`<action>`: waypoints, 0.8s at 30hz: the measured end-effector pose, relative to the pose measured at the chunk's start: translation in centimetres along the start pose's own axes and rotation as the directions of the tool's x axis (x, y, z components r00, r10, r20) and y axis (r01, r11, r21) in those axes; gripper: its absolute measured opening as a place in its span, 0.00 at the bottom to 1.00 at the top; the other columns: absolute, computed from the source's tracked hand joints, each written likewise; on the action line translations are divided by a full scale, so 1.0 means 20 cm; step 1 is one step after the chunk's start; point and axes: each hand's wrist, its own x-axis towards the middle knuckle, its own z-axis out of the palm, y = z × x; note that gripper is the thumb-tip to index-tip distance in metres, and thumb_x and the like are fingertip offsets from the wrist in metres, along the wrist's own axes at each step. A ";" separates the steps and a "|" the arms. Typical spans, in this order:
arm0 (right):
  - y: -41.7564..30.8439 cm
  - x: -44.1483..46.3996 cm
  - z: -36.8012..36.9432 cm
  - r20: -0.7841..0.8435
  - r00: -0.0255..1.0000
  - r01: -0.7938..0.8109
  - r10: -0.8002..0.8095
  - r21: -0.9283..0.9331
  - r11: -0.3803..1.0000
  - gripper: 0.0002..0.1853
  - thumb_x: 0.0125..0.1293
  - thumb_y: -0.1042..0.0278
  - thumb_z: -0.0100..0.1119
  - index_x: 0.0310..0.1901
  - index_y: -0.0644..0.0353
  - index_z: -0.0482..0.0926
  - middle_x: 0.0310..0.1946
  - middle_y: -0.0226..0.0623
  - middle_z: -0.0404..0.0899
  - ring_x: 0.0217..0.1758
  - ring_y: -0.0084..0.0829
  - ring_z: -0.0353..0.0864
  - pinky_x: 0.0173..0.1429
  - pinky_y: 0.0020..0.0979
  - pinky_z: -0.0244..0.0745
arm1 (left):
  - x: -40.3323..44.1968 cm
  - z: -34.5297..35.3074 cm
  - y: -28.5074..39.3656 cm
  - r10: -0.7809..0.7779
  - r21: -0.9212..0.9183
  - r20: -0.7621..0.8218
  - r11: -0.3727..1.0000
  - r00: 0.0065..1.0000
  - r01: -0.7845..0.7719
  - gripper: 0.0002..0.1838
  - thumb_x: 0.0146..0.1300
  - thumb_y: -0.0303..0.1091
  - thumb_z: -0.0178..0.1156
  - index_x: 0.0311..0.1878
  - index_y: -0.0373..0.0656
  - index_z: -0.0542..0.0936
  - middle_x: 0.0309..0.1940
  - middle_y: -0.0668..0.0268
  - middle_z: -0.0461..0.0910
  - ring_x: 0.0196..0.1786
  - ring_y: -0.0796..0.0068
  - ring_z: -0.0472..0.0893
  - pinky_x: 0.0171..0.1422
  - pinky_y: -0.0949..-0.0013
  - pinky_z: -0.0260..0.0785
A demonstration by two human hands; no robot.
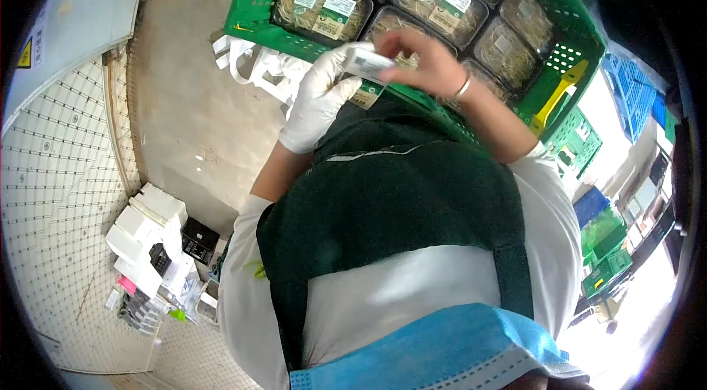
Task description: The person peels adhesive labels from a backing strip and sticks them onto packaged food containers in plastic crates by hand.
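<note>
My left hand (322, 93), in a white glove, is closed around a white roll of printed labels (366, 64), or a similar label stack. My bare right hand (427, 62), with a bracelet at the wrist, has its fingertips at the label's right edge. Its fingers are bent and slightly blurred, so their exact grip is unclear. Just below the left hand shows a green and cream label (366, 94); what it is fixed to is hidden. Beyond my hands, several black packs of pale sprouts (440, 5) with clear tops and labels sit in a green crate (254, 27).
Yellow clips (558, 99) mark the crate's sides. White bags (261, 69) lie on the floor left of the crate. White boxes (147, 222) and a black crate (199, 240) stand at lower left. A blue crate (630, 95) and more green crates (607, 265) are at right.
</note>
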 end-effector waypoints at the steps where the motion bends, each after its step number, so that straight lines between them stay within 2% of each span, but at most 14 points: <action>1: -0.08 -0.02 0.05 0.017 0.999 -0.046 0.047 -0.019 0.999 0.17 0.49 0.63 0.63 0.39 0.60 0.73 0.31 0.38 0.77 0.33 0.28 0.77 0.38 0.27 0.72 | 0.00 -0.04 -0.01 -0.068 0.183 0.064 0.981 0.996 0.055 0.16 0.56 0.23 0.50 0.50 0.35 0.68 0.42 0.64 0.74 0.44 0.79 0.72 0.51 0.75 0.63; 3: -0.11 -0.06 0.09 -0.040 0.999 0.002 -0.006 -0.099 0.995 0.13 0.49 0.67 0.61 0.36 0.61 0.74 0.27 0.40 0.76 0.28 0.32 0.77 0.33 0.28 0.72 | -0.01 -0.08 -0.01 -0.111 0.380 0.073 0.922 0.991 0.075 0.07 0.57 0.27 0.54 0.38 0.37 0.74 0.31 0.69 0.76 0.34 0.85 0.72 0.40 0.79 0.66; 6: -0.17 -0.12 0.14 -0.097 0.991 -0.098 0.089 -0.084 0.992 0.11 0.50 0.68 0.60 0.36 0.61 0.74 0.26 0.40 0.77 0.26 0.33 0.78 0.32 0.29 0.72 | -0.03 0.06 -0.02 0.047 0.142 -0.095 0.989 0.994 -0.034 0.03 0.57 0.25 0.54 0.34 0.38 0.76 0.27 0.70 0.75 0.31 0.86 0.70 0.36 0.82 0.63; 8: -0.18 -0.14 0.15 -0.157 0.977 -0.154 0.141 -0.075 0.985 0.11 0.50 0.69 0.60 0.35 0.60 0.74 0.25 0.40 0.77 0.26 0.33 0.78 0.31 0.29 0.72 | -0.03 0.06 -0.01 0.102 0.244 -0.081 0.966 0.991 -0.080 0.02 0.55 0.25 0.56 0.28 0.38 0.74 0.22 0.73 0.72 0.26 0.87 0.67 0.30 0.82 0.61; 10: -0.12 -0.18 0.12 -0.159 0.987 -0.039 0.008 -0.193 0.980 0.10 0.50 0.69 0.59 0.35 0.59 0.75 0.27 0.40 0.78 0.26 0.33 0.78 0.31 0.29 0.73 | -0.05 0.04 0.04 -0.249 0.342 -0.041 0.907 0.968 0.248 0.09 0.52 0.30 0.61 0.25 0.39 0.71 0.25 0.68 0.76 0.31 0.86 0.73 0.32 0.81 0.65; 11: -0.08 -0.17 0.05 -0.240 0.970 -0.044 -0.029 -0.293 0.955 0.10 0.50 0.68 0.59 0.35 0.59 0.75 0.27 0.39 0.78 0.27 0.33 0.79 0.32 0.29 0.73 | -0.04 -0.01 -0.08 -0.026 0.624 0.024 0.781 0.999 0.005 0.14 0.51 0.33 0.62 0.21 0.39 0.67 0.25 0.66 0.76 0.31 0.84 0.74 0.32 0.80 0.65; 12: -0.03 -0.15 -0.06 -0.317 0.946 -0.061 -0.071 -0.387 0.920 0.10 0.51 0.66 0.59 0.35 0.58 0.75 0.27 0.39 0.78 0.28 0.33 0.79 0.33 0.30 0.73 | -0.06 0.00 0.00 -0.146 0.522 0.009 0.844 0.989 0.120 0.11 0.52 0.33 0.61 0.25 0.36 0.71 0.26 0.65 0.77 0.32 0.82 0.75 0.33 0.80 0.67; 14: 0.08 -0.10 -0.29 -0.485 0.870 -0.363 0.089 -0.507 0.782 0.12 0.53 0.61 0.57 0.36 0.58 0.75 0.27 0.40 0.78 0.31 0.36 0.79 0.35 0.32 0.74 | -0.10 -0.07 -0.01 -0.174 0.158 -0.037 0.971 0.984 0.177 0.09 0.53 0.30 0.59 0.31 0.33 0.74 0.28 0.64 0.77 0.33 0.80 0.76 0.35 0.79 0.68; 15: 0.34 -0.12 -0.31 -0.347 0.937 -0.260 0.031 -0.638 0.725 0.13 0.54 0.59 0.55 0.38 0.58 0.75 0.29 0.41 0.78 0.32 0.38 0.79 0.37 0.34 0.74 | -0.13 -0.16 -0.03 -0.206 0.224 -0.030 0.952 0.978 0.208 0.09 0.53 0.27 0.56 0.37 0.33 0.74 0.30 0.64 0.77 0.33 0.81 0.75 0.36 0.79 0.68; 17: 0.38 -0.13 -0.15 -0.319 0.892 -0.452 0.321 -0.647 0.615 0.17 0.57 0.56 0.50 0.44 0.57 0.71 0.35 0.44 0.76 0.37 0.44 0.76 0.42 0.37 0.72 | -0.17 -0.30 -0.10 -0.191 0.171 -0.055 0.965 0.980 0.198 0.08 0.52 0.25 0.56 0.36 0.34 0.74 0.30 0.64 0.77 0.33 0.83 0.75 0.36 0.80 0.67; 18: 0.52 -0.16 -0.06 -0.185 0.946 -0.298 0.265 -0.816 0.496 0.19 0.56 0.57 0.51 0.47 0.58 0.67 0.39 0.43 0.73 0.43 0.41 0.72 0.45 0.37 0.69 | -0.19 -0.32 -0.11 -0.145 0.157 -0.067 0.976 0.987 0.153 0.08 0.52 0.24 0.55 0.36 0.34 0.74 0.30 0.65 0.77 0.32 0.83 0.75 0.36 0.80 0.67; 20: 0.65 -0.19 0.05 -0.200 0.970 -0.236 0.140 -0.917 0.322 0.20 0.55 0.58 0.51 0.47 0.58 0.66 0.38 0.39 0.72 0.46 0.37 0.71 0.46 0.34 0.67 | -0.21 -0.32 -0.11 -0.172 0.118 -0.063 0.977 0.983 0.178 0.08 0.52 0.23 0.54 0.37 0.35 0.74 0.30 0.65 0.77 0.33 0.83 0.75 0.36 0.80 0.67; 22: 0.68 -0.20 0.08 -0.210 0.963 -0.252 0.168 -0.923 0.292 0.26 0.53 0.55 0.53 0.52 0.56 0.64 0.47 0.38 0.68 0.48 0.36 0.69 0.46 0.33 0.65 | -0.24 -0.30 -0.08 -0.195 0.085 -0.059 0.976 0.979 0.200 0.08 0.52 0.22 0.53 0.37 0.35 0.74 0.31 0.66 0.77 0.34 0.83 0.75 0.37 0.80 0.67; 24: 0.63 -0.24 0.10 -0.248 0.964 -0.217 -0.095 -0.942 0.257 0.33 0.52 0.48 0.52 0.58 0.55 0.59 0.57 0.36 0.60 0.53 0.35 0.64 0.48 0.34 0.62 | -0.23 -0.20 -0.01 -0.162 -0.115 -0.137 0.982 0.977 0.147 0.09 0.53 0.20 0.51 0.39 0.35 0.74 0.32 0.66 0.77 0.35 0.82 0.75 0.39 0.79 0.67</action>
